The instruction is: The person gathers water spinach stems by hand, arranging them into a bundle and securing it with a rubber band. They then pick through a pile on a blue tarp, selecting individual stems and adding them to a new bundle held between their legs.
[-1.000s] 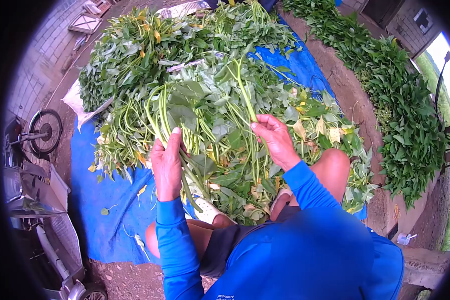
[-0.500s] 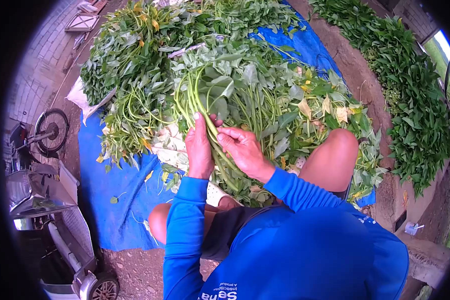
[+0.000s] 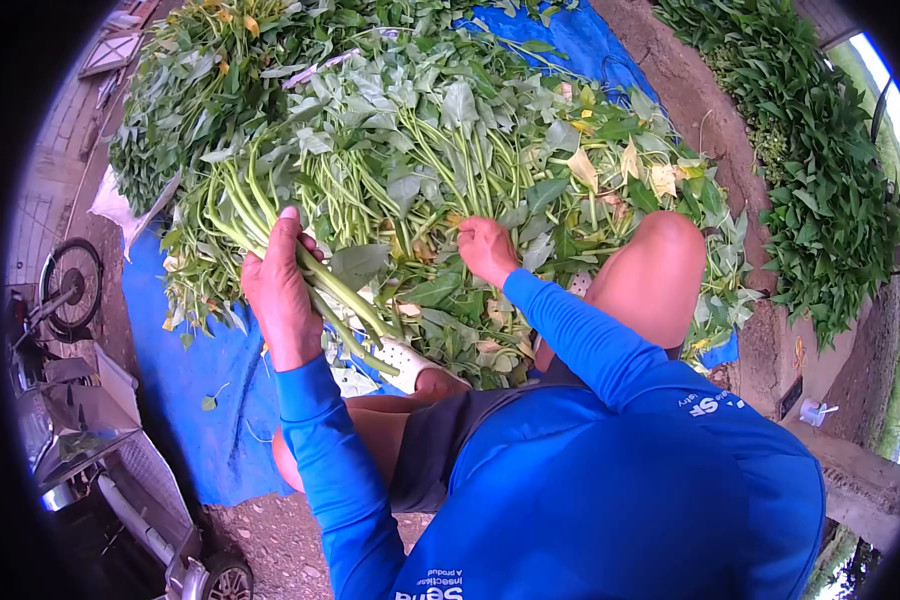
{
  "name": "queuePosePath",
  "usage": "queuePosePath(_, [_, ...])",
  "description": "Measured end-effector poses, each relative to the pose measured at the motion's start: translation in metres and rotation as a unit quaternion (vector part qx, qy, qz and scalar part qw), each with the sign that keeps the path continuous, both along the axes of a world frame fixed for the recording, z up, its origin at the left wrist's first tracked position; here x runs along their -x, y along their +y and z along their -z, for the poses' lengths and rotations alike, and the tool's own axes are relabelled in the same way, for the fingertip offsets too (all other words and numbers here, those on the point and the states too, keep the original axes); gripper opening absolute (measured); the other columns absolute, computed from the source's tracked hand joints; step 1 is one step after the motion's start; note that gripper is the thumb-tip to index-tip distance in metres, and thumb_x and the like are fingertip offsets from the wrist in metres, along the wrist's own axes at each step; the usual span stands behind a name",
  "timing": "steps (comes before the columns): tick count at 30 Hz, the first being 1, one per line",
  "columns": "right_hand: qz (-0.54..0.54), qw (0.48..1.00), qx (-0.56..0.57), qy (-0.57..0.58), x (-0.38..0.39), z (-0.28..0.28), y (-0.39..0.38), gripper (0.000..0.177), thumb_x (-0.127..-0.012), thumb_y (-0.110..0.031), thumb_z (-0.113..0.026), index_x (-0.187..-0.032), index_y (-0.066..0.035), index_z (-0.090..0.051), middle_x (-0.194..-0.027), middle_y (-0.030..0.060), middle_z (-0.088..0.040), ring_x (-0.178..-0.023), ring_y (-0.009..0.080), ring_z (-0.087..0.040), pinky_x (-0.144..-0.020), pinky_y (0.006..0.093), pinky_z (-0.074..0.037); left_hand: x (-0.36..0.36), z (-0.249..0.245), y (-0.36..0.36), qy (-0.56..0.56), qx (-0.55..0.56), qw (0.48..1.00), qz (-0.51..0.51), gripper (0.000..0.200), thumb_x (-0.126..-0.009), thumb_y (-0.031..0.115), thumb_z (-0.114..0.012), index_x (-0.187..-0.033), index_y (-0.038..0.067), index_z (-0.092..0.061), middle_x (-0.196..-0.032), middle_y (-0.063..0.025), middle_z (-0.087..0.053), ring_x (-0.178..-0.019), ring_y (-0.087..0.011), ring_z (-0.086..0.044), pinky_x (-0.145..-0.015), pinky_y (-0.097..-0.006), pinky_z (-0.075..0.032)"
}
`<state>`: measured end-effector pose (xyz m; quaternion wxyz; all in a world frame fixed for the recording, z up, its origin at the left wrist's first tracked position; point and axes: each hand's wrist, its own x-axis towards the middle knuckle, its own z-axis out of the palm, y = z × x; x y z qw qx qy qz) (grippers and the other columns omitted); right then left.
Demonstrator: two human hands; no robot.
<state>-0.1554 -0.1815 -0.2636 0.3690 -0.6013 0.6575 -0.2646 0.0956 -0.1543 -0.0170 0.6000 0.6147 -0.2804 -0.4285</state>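
My left hand is wrapped round a bunch of water spinach, its thumb laid along the thick pale-green stems. The cut ends point down toward my shoe, and the tops spread to the upper left. My right hand is over the near side of a loose pile of the same greens, fingers curled in a pinch. Whatever sits between those fingertips is too small or hidden to make out. Stems and leaves, some yellowed, lie around it.
A blue tarp lies beneath the greens. Another long heap of dark green leaves runs along the right. At the left are a wheel and a parked vehicle. My white perforated shoe rests by the pile.
My hands have separated: the left has moved left with the bunch, and the right has let go of it and shifted to the loose pile. The view has tilted slightly.
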Motion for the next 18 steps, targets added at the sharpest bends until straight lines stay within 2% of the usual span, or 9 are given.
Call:
queuePosePath(1, [0.030, 0.999, 0.030, 0.023, 0.001, 0.002, -0.004, 0.031, -0.095, -0.019, -0.070, -0.120, -0.001, -0.074, -0.116, 0.0236, -0.075, -0.107, 0.0400, -0.074, -0.092, 0.0462, -0.059, 0.001, -0.006, 0.001, -0.002, 0.013, 1.000, -0.008, 0.022, -0.099, 0.024, -0.081, -0.102, 0.006, -0.069, -0.077, -0.0028, -0.067, -0.062, -0.0109, -0.061, -0.057, -0.0255, -0.048])
queuePosePath(4, [0.057, 0.988, 0.028, 0.142, -0.005, -0.006, -0.026, 0.026, -0.095, -0.021, -0.069, -0.113, -0.003, -0.075, -0.116, 0.0226, -0.074, -0.107, 0.0449, -0.071, -0.094, 0.0511, -0.058, 0.000, -0.014, 0.000, -0.008, 0.018, 1.000, -0.010, 0.020, -0.099, 0.021, -0.081, -0.104, 0.005, -0.069, -0.077, -0.0029, -0.067, -0.063, -0.0107, -0.061, -0.058, -0.0250, -0.049])
queuePosePath(7, [0.033, 0.987, 0.041, 0.155, -0.008, -0.004, -0.035, 0.026, -0.094, -0.022, -0.069, -0.109, -0.001, -0.073, -0.117, 0.0245, -0.072, -0.106, 0.0500, -0.068, -0.097, 0.0540, -0.056, 0.001, -0.016, 0.001, -0.001, 0.020, 1.000, -0.012, 0.020, -0.099, 0.020, -0.080, -0.105, 0.004, -0.069, -0.078, -0.0026, -0.068, -0.063, -0.0102, -0.061, -0.058, -0.0246, -0.049])
queuePosePath(8, [0.033, 0.988, 0.050, 0.144, -0.008, 0.000, -0.039, 0.029, -0.097, -0.023, -0.071, -0.114, 0.000, -0.071, -0.111, 0.0217, -0.074, -0.101, 0.0413, -0.072, -0.093, 0.0492, -0.058, 0.000, -0.014, 0.000, 0.008, 0.019, 1.000, -0.012, 0.019, -0.099, 0.019, -0.080, -0.105, 0.004, -0.069, -0.078, -0.0023, -0.068, -0.064, -0.0102, -0.061, -0.059, -0.0242, -0.048])
queuePosePath(11, [0.064, 0.993, -0.011, -0.095, -0.002, -0.008, -0.044, 0.028, -0.097, -0.021, -0.074, -0.116, -0.001, -0.070, -0.107, 0.0173, -0.075, -0.101, 0.0341, -0.073, -0.089, 0.0443, -0.058, -0.006, -0.012, 0.004, 0.025, -0.002, 1.000, 0.005, 0.018, -0.100, 0.019, -0.079, -0.104, 0.004, -0.069, -0.079, -0.0025, -0.068, -0.065, -0.0099, -0.061, -0.060, -0.0246, -0.048])
queuePosePath(12, [0.056, 0.982, -0.054, -0.174, 0.002, -0.023, -0.042, 0.030, -0.098, -0.020, -0.079, -0.119, -0.001, -0.071, -0.103, 0.0057, -0.074, -0.094, 0.0182, -0.070, -0.081, 0.0343, -0.057, -0.007, -0.009, 0.004, 0.032, -0.002, 0.999, 0.010, 0.018, -0.100, 0.019, -0.079, -0.103, 0.005, -0.069, -0.079, -0.0026, -0.068, -0.066, -0.0099, -0.061, -0.060, -0.0248, -0.048])
queuePosePath(15, [0.057, 0.921, -0.211, -0.322, 0.021, -0.102, -0.032, 0.032, -0.099, -0.019, -0.079, -0.126, -0.004, -0.070, -0.106, -0.0007, -0.073, -0.092, 0.0094, -0.066, -0.076, 0.0286, -0.053, -0.005, 0.000, 0.004, 0.060, -0.007, 0.998, 0.014, 0.017, -0.099, 0.019, -0.079, -0.102, 0.005, -0.069, -0.079, -0.0025, -0.068, -0.066, -0.0100, -0.061, -0.060, -0.0249, -0.047])
queuePosePath(18, [0.000, 0.880, -0.171, -0.442, 0.038, -0.141, -0.013, 0.037, -0.101, -0.021, -0.078, -0.134, -0.007, -0.068, -0.110, -0.0032, -0.072, -0.092, 0.0054, -0.064, -0.074, 0.0249, -0.050, -0.007, 0.005, 0.004, 0.038, -0.002, 0.999, 0.019, 0.017, -0.099, 0.019, -0.079, -0.098, 0.006, -0.067, -0.077, -0.0007, -0.066, -0.065, -0.0100, -0.059, -0.060, -0.0258, -0.046])
